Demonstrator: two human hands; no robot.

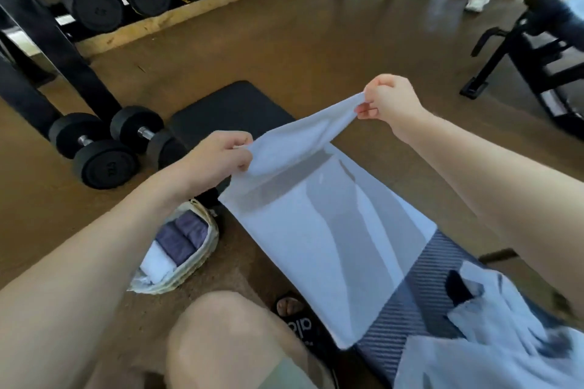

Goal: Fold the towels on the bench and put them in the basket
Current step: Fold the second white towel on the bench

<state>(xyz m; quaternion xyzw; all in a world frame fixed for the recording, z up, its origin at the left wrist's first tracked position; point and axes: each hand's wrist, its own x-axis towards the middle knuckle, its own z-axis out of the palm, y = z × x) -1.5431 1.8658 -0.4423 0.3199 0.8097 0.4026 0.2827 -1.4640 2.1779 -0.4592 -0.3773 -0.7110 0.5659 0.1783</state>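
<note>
Even indoor light, soft glare on floor [316, 41], wide-angle bending at edges, slight blur.

head-worn view, looking down, close

Black padded bench [230, 107] standing on brown floor [284, 50], white towel [331, 237] lying spread along it, striped grey towel [420, 287] lying beneath, wicker basket [202, 256] and dumbbells [94, 148] sitting on the floor beside it

The black slide sandal [298, 322] reads "al".
</note>
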